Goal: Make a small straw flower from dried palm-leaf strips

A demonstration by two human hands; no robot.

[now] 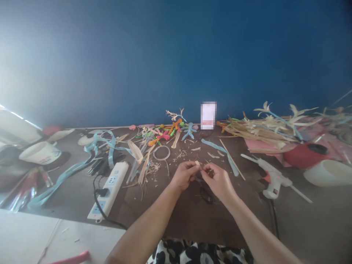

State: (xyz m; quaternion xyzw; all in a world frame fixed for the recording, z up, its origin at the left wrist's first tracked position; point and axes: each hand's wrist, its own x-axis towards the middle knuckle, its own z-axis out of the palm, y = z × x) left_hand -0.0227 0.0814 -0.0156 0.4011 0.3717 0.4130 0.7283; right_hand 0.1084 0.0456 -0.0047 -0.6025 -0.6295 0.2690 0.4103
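Observation:
Over the middle of the dark table, my left hand (187, 175) pinches a small pale piece (197, 163) that looks like dried husk. Its thumb and forefinger are closed around the lower end, and the tip sticks up. Close beside it, my right hand (217, 180) is closed in a pinch, its fingertips nearly meeting those of the left. What sits between the right fingertips is too small to make out. Just below the hands lies a black looped thing (206, 195), perhaps scissors handles, partly hidden. Pale scraps (180, 154) are scattered beyond the hands.
A white power strip (112, 189) with a black cord lies left, near blue ribbon (66, 176) and a tape roll (161, 153). Colourful twisted figures (165, 135) lie at the back. On the right are a glue gun (275, 178), dried husks (255, 134) and a white cup (327, 173).

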